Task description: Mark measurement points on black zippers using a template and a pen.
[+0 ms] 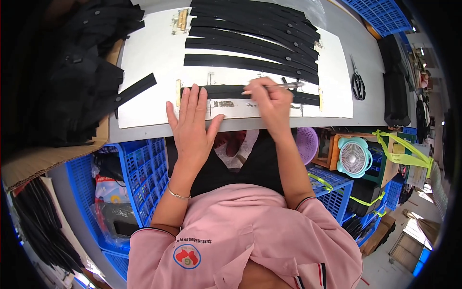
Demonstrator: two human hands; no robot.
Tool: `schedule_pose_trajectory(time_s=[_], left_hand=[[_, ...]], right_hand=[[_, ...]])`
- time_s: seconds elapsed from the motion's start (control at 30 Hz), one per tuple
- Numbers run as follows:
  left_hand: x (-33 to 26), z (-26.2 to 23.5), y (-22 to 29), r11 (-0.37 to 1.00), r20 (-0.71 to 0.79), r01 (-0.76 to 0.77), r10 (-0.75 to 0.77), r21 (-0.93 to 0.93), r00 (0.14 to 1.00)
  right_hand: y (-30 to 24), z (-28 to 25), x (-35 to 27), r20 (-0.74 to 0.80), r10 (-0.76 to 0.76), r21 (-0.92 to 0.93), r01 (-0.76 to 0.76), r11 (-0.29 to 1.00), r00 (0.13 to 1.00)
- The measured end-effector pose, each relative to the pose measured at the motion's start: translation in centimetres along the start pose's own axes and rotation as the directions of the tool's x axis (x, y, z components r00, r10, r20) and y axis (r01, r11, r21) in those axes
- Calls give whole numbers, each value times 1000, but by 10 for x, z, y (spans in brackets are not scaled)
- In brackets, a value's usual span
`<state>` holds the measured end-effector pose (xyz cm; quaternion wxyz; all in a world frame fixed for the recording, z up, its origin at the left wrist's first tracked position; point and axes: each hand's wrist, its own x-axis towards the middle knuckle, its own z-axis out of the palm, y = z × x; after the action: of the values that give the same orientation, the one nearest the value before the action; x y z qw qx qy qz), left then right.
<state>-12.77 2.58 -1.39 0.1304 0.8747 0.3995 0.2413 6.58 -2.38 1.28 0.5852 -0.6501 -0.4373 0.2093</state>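
Note:
A long black zipper strip lies crosswise on the white board, near its front edge. My left hand rests flat on the strip's left end, fingers stretched out. Closed around a slim silver pen, my right hand is over the right half of that strip, the pen's tip close to it. Whether the tip touches cannot be made out. Farther back on the board, several similar black strips lie side by side, with small round grey pieces near their right ends.
Black scissors lie right of the board. A dark heap of black pieces covers the table's left side, one short strip reaching onto the board. Below the table edge are blue crates, a purple basket and a turquoise fan.

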Motion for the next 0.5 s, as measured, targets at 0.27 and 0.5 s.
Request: schedule_pose_trajectory(time_s=[0.27,0.5], left_hand=[[3,-4,8,1000,36,8,-7,-23,999],[19,11,51,949,75,-158,185,-272,980]], right_hand=[[24,-32,4,-137,-24,-206,-5,978,990],[21,-34,4,-105,43,-249,-68,966,994]])
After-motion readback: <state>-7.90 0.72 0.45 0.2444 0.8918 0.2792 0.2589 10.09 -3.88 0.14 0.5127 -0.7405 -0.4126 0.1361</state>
